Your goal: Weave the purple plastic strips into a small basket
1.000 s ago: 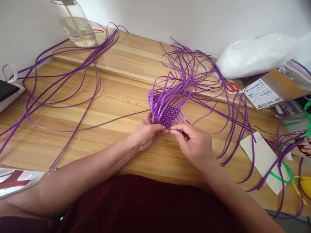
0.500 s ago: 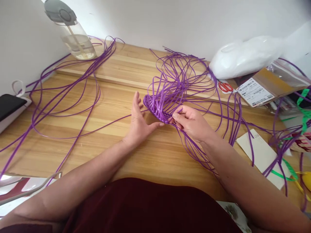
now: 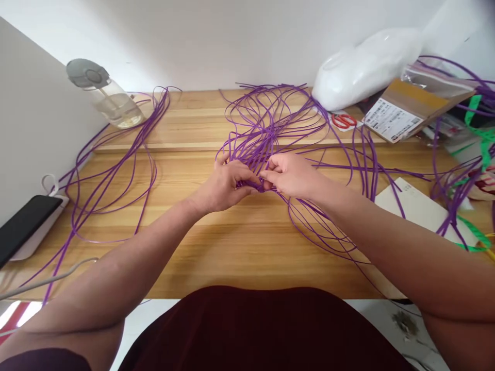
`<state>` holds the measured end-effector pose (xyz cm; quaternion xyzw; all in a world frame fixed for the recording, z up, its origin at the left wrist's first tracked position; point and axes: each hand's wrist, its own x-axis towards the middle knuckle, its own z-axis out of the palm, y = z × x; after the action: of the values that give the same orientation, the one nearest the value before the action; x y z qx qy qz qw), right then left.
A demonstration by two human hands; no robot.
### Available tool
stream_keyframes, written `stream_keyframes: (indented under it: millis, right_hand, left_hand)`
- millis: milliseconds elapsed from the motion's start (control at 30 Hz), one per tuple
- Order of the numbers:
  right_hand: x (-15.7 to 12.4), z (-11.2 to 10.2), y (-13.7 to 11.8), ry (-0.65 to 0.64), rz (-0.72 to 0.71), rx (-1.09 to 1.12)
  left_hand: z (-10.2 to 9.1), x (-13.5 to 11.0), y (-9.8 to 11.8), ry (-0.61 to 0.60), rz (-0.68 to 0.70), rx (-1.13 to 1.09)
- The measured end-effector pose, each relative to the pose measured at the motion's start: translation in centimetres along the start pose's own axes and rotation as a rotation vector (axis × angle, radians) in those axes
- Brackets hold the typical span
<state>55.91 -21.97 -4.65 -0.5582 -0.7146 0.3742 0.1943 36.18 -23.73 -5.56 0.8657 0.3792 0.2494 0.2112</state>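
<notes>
A purple woven piece (image 3: 247, 182) made of thin plastic strands lies between my hands, mostly covered by them. My left hand (image 3: 228, 183) is closed around its near left edge, thumb below and fingers on top. At the right edge my right hand (image 3: 290, 174) pinches a purple strand (image 3: 264, 174) between thumb and fingertips. Loose purple strands (image 3: 270, 121) fan out from the weave toward the wall. More strands run under my right forearm toward the front of the table.
A clear bottle (image 3: 118, 105) with a grey lid stands at the back left, near a phone (image 3: 31, 224). At the right are a white glossy object (image 3: 367, 67), red-handled scissors (image 3: 343, 121), a labelled package (image 3: 402, 113), cream card (image 3: 421, 211) and green tape (image 3: 485, 141).
My left hand has gone from spread beside the woven piece to closed on its edge. My right hand still pinches at the right edge. The camera view has shifted.
</notes>
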Motion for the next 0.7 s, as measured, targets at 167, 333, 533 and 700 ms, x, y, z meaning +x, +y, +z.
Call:
stream_keyframes:
  millis: [167,333,533,700]
  right_hand:
    - [-2.8,-1.1,-1.5,0.257,-0.173,0.034]
    - [-10.0,0.2,-2.6,0.156,-0.173,0.271]
    - [-9.3,6.3,2.9,-0.035,0.300,0.877]
    - [-8.0,7.2,3.9,0.063,0.372,0.959]
  left_hand:
    - [1.1,0.1,0.0,0.097,-0.080,-0.190]
    - [1.9,-0.6,0.1,0.208,-0.126,-0.170]
    - [4.9,-3.4,0.7,0.253,-0.045,0.102]
    - [7.1,-5.3,2.0,0.161,0.084,0.197]
